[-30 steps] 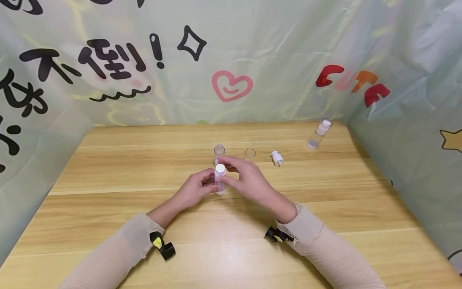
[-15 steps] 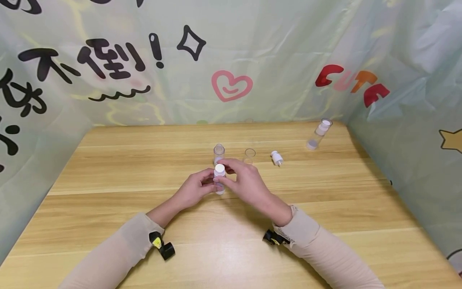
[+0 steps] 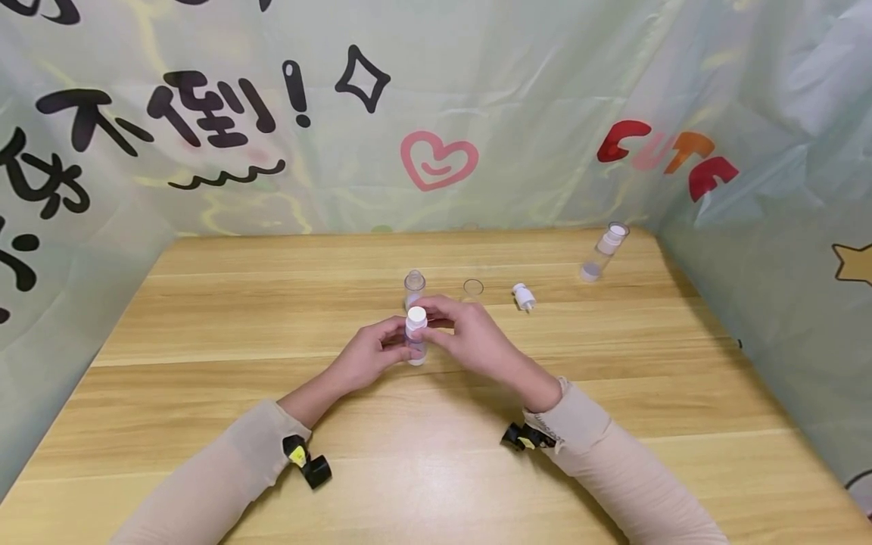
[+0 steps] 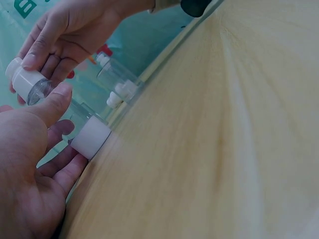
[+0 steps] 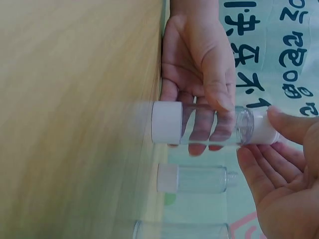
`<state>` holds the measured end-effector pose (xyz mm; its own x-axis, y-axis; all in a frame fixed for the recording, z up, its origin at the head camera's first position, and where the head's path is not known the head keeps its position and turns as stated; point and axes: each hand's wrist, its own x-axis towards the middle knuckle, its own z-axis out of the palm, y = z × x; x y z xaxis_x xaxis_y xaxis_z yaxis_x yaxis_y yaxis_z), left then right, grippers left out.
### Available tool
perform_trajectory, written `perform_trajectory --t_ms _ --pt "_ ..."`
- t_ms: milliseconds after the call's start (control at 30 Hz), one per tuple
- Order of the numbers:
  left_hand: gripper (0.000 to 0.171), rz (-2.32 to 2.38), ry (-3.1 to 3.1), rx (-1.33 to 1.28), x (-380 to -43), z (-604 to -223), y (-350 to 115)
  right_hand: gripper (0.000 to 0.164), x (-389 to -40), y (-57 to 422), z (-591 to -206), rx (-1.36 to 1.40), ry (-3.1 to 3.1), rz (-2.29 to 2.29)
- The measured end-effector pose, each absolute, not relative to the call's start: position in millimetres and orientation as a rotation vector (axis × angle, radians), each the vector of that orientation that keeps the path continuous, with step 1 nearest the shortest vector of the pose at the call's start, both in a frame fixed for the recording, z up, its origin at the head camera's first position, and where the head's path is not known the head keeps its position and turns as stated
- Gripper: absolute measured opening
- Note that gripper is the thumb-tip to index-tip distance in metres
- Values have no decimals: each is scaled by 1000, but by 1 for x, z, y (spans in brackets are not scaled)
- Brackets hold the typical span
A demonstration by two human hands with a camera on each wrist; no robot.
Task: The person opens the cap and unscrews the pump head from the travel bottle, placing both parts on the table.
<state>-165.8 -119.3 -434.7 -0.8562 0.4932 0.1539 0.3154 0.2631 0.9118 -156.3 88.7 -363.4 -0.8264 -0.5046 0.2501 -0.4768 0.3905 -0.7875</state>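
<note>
A small clear bottle with a white base [image 5: 167, 122] stands upright on the table in front of me. My left hand [image 3: 364, 356] holds its body, with the thumb on the near side and the fingers behind the clear wall. On the bottle's mouth sits a white pump top [image 5: 263, 127]. My right hand [image 3: 477, 341] pinches this top between thumb and fingers. The left wrist view shows the white top [image 4: 24, 82] above the left thumb, and the white base [image 4: 91, 137] at the tabletop. Just behind is a second clear bottle [image 3: 414, 284], its neck bare.
Right of the hands stands a clear cap [image 3: 473, 287], and beside it a loose white pump top [image 3: 524, 297] lies on its side. A bottle with its top and clear cover [image 3: 604, 252] stands at the back right corner. A printed sheet [image 3: 531, 113] walls the table.
My right wrist swung slightly left and then back right, its fingers staying at the white pump top. The left hand and the bottle keep their place.
</note>
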Motion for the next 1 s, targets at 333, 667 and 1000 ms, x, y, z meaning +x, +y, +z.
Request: perform_trajectory --t_ms 333,667,1000 --pt "41 1624 2381 766 -167 -433 -119 36 -165 97 -364 -958 2456 -1486" --pt "39 1630 2376 773 -167 -435 -119 48 -163 99 -360 -1004 2513 -1392" --pt "38 1646 2355 791 -167 -434 -119 48 -153 88 -360 -954 2768 -1316"
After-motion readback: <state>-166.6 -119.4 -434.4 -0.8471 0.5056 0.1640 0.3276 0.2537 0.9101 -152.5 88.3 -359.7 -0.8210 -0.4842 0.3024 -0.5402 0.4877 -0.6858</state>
